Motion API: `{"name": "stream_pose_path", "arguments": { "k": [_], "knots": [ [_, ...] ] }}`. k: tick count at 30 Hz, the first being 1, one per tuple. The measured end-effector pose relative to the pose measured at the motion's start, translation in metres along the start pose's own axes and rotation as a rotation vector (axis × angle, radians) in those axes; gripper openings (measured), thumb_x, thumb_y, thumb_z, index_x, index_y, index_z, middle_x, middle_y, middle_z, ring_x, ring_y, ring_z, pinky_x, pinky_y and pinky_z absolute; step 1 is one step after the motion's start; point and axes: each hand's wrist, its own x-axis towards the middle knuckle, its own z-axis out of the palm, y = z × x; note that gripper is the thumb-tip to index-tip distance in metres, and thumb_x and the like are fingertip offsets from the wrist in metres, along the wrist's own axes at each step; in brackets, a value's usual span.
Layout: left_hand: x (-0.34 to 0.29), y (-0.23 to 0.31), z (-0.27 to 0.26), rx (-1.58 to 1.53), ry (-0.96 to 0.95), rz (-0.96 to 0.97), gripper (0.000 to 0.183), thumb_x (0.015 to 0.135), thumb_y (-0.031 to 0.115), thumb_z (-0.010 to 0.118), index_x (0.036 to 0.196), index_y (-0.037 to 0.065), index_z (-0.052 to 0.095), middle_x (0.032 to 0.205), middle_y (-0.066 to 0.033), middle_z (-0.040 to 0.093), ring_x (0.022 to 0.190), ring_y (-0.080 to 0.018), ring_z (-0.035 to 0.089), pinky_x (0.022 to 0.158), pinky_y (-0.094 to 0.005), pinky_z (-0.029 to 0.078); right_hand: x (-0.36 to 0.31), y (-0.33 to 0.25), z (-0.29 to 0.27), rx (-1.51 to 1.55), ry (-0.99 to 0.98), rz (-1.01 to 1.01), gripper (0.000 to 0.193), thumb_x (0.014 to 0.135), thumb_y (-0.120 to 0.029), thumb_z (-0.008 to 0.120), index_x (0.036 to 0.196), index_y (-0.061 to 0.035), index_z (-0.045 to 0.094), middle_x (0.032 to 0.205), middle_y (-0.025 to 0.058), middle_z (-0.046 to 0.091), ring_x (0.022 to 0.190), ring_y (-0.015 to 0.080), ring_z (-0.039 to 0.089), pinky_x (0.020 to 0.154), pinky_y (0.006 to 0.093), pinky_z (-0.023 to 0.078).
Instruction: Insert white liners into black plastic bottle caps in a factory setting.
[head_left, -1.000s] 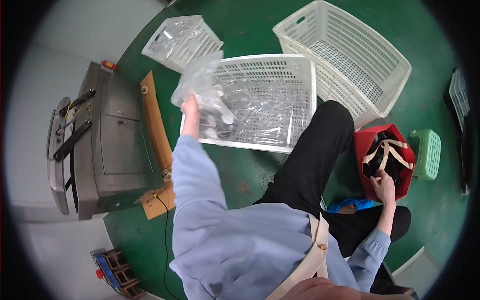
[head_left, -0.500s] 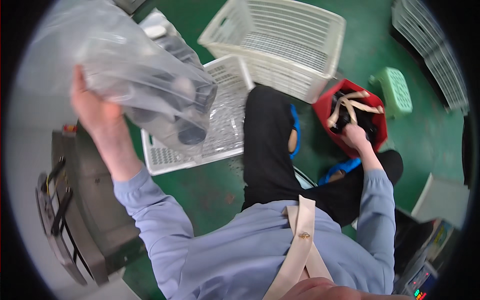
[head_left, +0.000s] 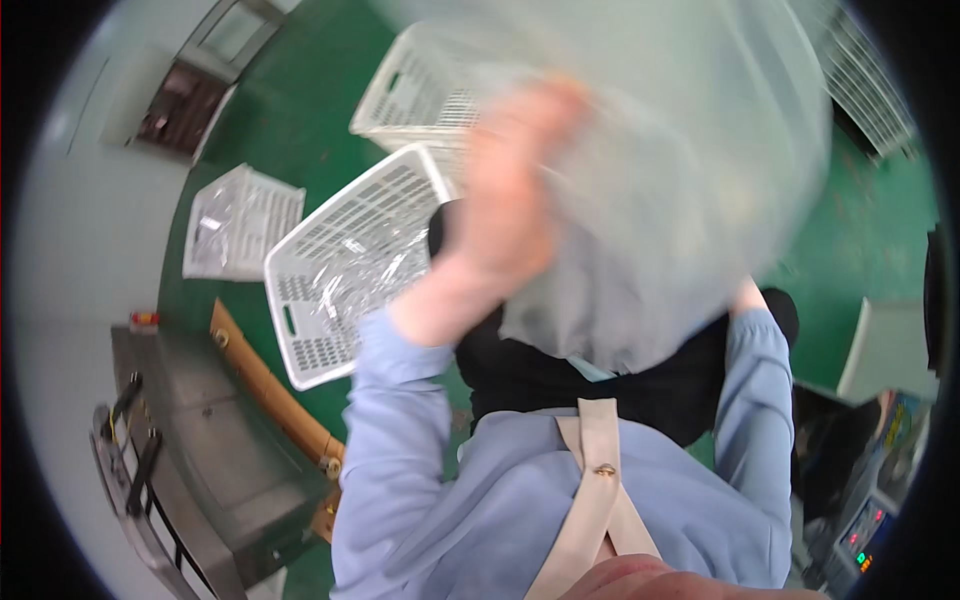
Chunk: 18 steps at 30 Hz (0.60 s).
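A large translucent plastic bag (head_left: 680, 170) fills the upper middle of the view, blurred by motion. My left hand (head_left: 510, 190) grips it by its left side, fingers smeared but closed on the plastic. Greyish contents show faintly through the bag's lower part. Only the wrist edge of my right hand (head_left: 747, 296) shows beyond the bag's lower right. Its fingers are hidden, and so is the red bag with beige straps that it was reaching into.
Left of my legs stands a white plastic basket (head_left: 300, 340) with clear plastic wrapping inside. Behind it is a larger white crate (head_left: 375, 115), partly covered. Another white crate (head_left: 285, 215) stands farther left. A metal machine (head_left: 200, 400) is at the left, a rack (head_left: 865, 85) at far right.
My left hand has swung the plastic bag from the left to the right, over my lap and in front of my right hand. The red bag is now covered, and the white basket shows fully.
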Motion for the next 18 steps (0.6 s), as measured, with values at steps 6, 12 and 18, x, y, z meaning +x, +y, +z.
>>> {"name": "stream_pose_path", "arguments": {
  "k": [6, 12, 18],
  "knots": [
    [-0.050, -0.068, 0.008, -0.075, -0.501, -0.220, 0.019, 0.099, 0.017, 0.066, 0.095, 0.001, 0.075, 0.083, 0.0030, 0.068, 0.077, -0.0038, 0.058, 0.070, -0.0235, 0.048, 0.002, -0.028, 0.006, 0.265, -0.197, -0.028, 0.030, 0.089, -0.031, 0.072, 0.095, -0.0015, 0.070, 0.086, 0.0126, 0.073, 0.080, 0.0283, 0.072, 0.071, 0.0401, 0.058],
    [-0.051, -0.109, -0.016, -0.342, -0.408, -0.310, 0.021, 0.100, 0.020, 0.063, 0.100, 0.002, 0.075, 0.090, 0.0009, 0.072, 0.086, -0.0067, 0.064, 0.077, -0.0234, 0.050, 0.027, -0.006, -0.051, 0.331, -0.362, 0.095, 0.030, 0.089, -0.030, 0.072, 0.097, -0.0016, 0.070, 0.085, 0.0098, 0.072, 0.077, 0.0247, 0.071, 0.069, 0.0376, 0.057],
    [-0.071, -0.088, -0.039, -0.280, -0.245, -0.424, 0.022, 0.098, 0.017, 0.062, 0.110, 0.003, 0.073, 0.099, -0.0006, 0.073, 0.095, -0.0113, 0.066, 0.080, -0.0271, 0.053, 0.018, -0.028, -0.087, 0.372, -0.534, 0.243, 0.029, 0.089, -0.029, 0.072, 0.098, -0.0018, 0.069, 0.084, 0.0071, 0.071, 0.075, 0.0210, 0.070, 0.066, 0.0351, 0.056]
  ]
}}
